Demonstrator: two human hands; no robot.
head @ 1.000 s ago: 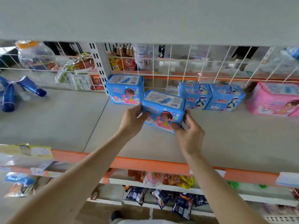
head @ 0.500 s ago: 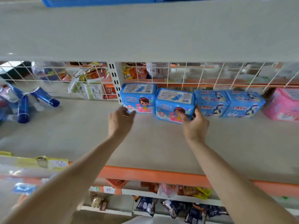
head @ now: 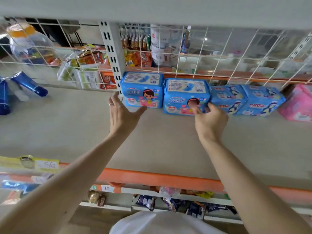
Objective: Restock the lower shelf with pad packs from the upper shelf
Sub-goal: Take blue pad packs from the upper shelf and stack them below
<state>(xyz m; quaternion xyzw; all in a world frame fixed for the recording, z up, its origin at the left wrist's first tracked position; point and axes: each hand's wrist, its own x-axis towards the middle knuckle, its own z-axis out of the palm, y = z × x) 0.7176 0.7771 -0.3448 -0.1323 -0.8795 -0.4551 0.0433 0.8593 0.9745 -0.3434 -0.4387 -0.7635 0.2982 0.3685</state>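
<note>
Past the orange shelf edge [head: 152, 179], the left hand [head: 123, 114] is held empty with fingers spread, just beside the first pad pack [head: 142, 90]. The second pad pack [head: 185, 96], standing at the shelf's back, is pinched by the right hand [head: 210, 119], thumb on its front. It is best pushed square between its neighbours, and travel is stopped by the wire grid [head: 217, 63] behind.

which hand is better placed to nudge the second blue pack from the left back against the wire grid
Right. The right hand has its thumb and fingers on the front of the second blue pack. The left hand is open by the first blue pack.
</note>
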